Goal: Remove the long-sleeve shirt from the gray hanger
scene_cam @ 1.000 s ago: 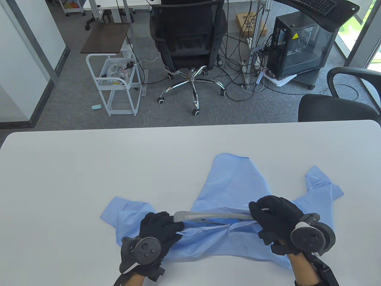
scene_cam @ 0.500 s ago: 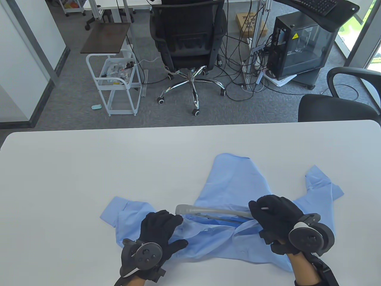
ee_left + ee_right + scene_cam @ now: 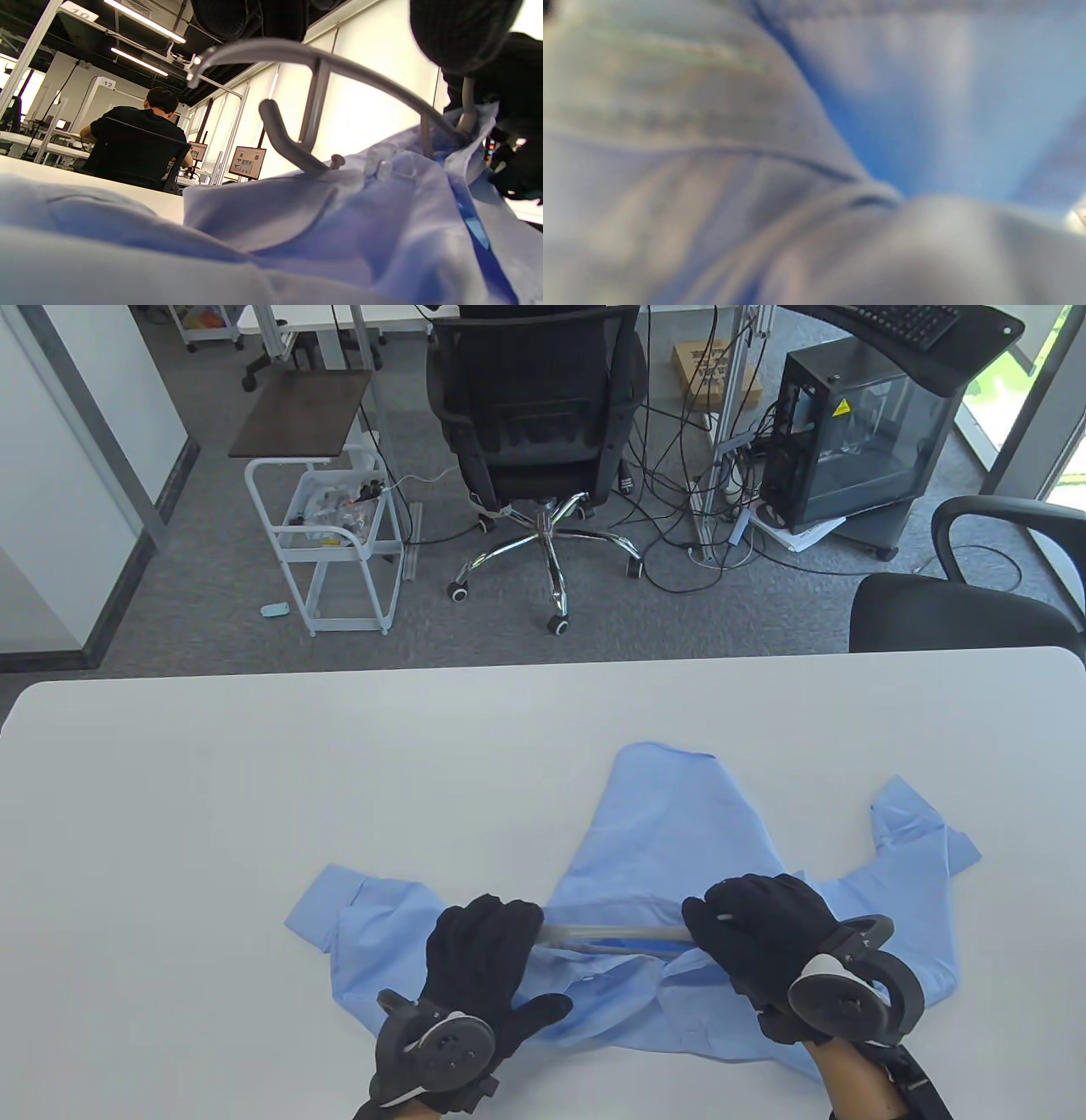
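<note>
left hand [image 3: 484, 954] in its black sensor glove lies mostly flat, fingers spread, over the exposed left end of the curved gray plastic hanger [image 3: 612, 937] and the fabric under it; can't tell if the fingers actually wrap the hanger or just press on it. right hand [image 3: 764, 937] in the same black glove is curled over the hanger's right end where it goes into the cloth, looks like it grips hanger and fabric together, not certain. the light blue long-sleeve button shirt [image 3: 679, 831] lies crumpled at the near edge of the white table [image 3: 254, 780], sleeves out to both sides, with the hanger's middle section showing between the hands. in the left wrist view the hanger's hook [image 3: 284, 140] sits right at the collar fabric next to a clear button [image 3: 384, 163]. risks as i judge them: the hook snags the collar or placket if the hanger gets pulled sideways; the right end stays buried in the shoulder, so a straight pull drags the whole shirt along; if the left hand only presses, the hanger can slip. right wrist view is just blurred blue cloth, no use.
</note>
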Demonstrator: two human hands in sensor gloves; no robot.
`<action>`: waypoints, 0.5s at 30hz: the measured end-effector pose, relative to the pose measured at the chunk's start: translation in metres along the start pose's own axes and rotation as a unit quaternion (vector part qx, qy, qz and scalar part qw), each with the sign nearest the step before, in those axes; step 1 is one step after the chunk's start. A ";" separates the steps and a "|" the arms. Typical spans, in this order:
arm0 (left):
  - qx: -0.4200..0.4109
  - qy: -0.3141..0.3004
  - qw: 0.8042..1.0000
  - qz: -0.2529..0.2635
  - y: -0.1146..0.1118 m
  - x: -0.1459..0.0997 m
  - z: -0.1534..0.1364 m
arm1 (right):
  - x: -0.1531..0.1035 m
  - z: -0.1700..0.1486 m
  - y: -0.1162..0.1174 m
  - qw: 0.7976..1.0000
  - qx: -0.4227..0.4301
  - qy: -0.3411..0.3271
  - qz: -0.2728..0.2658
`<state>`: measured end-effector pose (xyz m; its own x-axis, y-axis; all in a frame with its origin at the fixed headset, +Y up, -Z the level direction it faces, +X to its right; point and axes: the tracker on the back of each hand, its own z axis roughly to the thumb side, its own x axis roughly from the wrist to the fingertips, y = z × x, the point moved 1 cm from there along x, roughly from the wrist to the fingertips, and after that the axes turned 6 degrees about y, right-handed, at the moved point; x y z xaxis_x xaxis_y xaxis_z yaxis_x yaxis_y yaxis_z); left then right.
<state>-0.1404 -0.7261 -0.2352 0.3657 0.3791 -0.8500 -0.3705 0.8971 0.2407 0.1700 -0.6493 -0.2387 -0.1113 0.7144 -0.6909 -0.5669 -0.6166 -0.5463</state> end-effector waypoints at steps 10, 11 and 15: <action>0.027 -0.013 0.999 0.032 -0.003 0.003 0.017 | -0.010 0.042 0.010 0.994 0.024 -0.107 0.004; 0.026 -0.013 0.999 0.033 -0.003 0.003 0.017 | -0.012 0.046 0.009 0.993 0.012 -0.117 -0.002; 0.032 -0.004 0.999 0.042 -0.001 0.004 0.015 | -0.014 0.050 0.010 0.993 0.009 -0.116 -0.009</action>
<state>-0.1261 -0.7224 -0.2315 0.3423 0.4548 -0.8222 -0.3450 0.8748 0.3402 0.1251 -0.6488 -0.2104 -0.2838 0.7840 -0.5520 -0.5852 -0.5977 -0.5480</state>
